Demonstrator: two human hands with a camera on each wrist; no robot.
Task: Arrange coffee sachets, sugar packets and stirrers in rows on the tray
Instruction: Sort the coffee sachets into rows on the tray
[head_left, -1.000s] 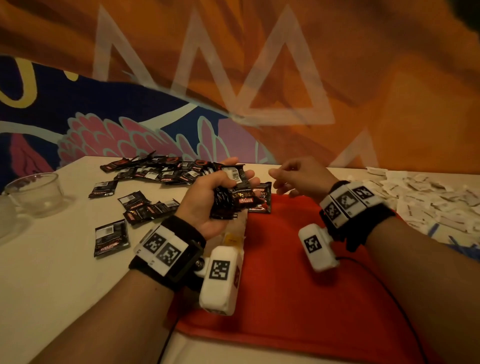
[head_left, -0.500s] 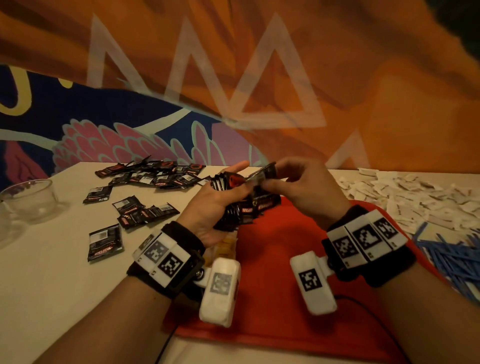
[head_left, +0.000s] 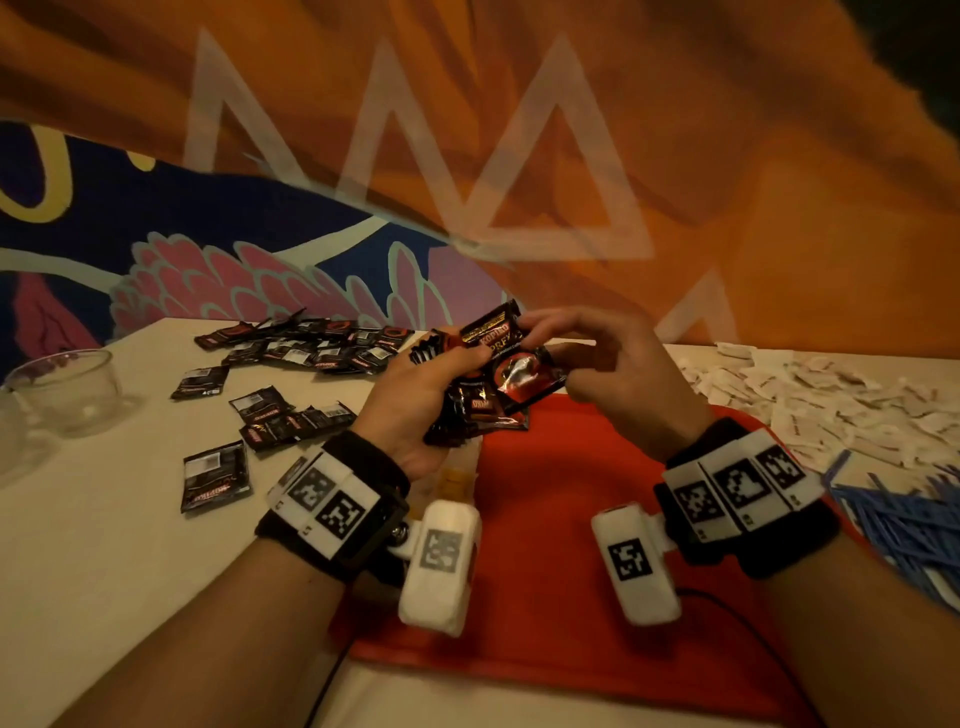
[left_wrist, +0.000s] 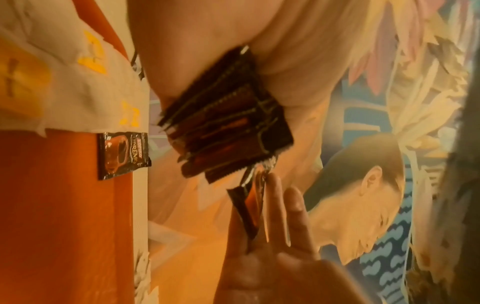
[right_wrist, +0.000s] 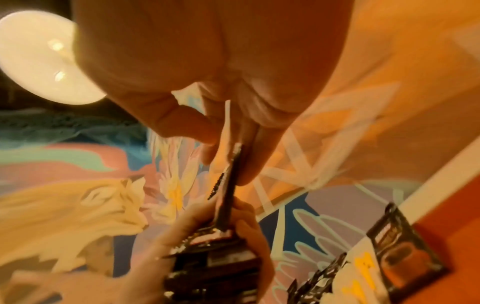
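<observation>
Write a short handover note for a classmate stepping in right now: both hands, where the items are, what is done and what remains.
Left hand grips a stack of coffee sachets. Right hand pinches the top sachet, held above the far edge of the red tray.
One sachet lies at the tray's edge. More sachets are scattered left, sugar packets lie far right, and blue stirrers near right.
Left to do: nearly all rows.
</observation>
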